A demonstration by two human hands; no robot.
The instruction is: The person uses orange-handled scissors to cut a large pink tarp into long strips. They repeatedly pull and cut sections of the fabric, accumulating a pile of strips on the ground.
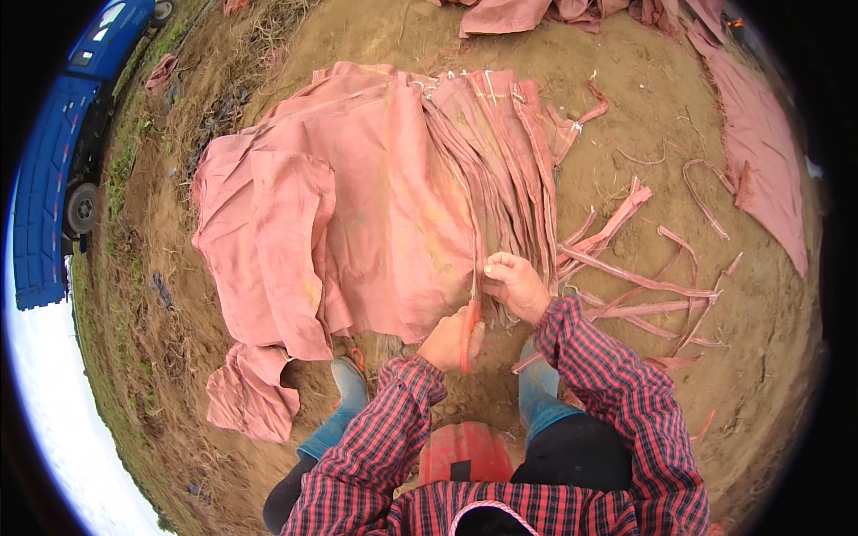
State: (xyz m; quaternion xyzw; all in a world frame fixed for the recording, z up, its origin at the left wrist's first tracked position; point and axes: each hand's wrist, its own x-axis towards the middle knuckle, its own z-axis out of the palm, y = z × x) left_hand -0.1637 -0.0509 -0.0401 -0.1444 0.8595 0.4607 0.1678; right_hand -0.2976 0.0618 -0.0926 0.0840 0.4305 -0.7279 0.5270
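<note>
A wide stack of pink woven-plastic sacks (375, 201) is spread on the soil before me, its sewn edges fanned out on the right side. My left hand (448, 340) grips scissors with an orange-red handle (467, 342). Their blades point away from me, along the edge of a sack. My right hand (515, 287) pinches that sack edge between thumb and fingers, just right of the blades. How far the blades are apart cannot be made out. Several narrow pink strips (640, 288) lie crossed on the ground to the right of my right hand.
A crumpled pink cloth piece (251, 395) lies near my left rubber boot (350, 382). The other boot (538, 385) stands below my right hand. A red container (464, 450) is between my legs. More pink sheeting (764, 147) lies far right. A blue truck (50, 167) stands at far left.
</note>
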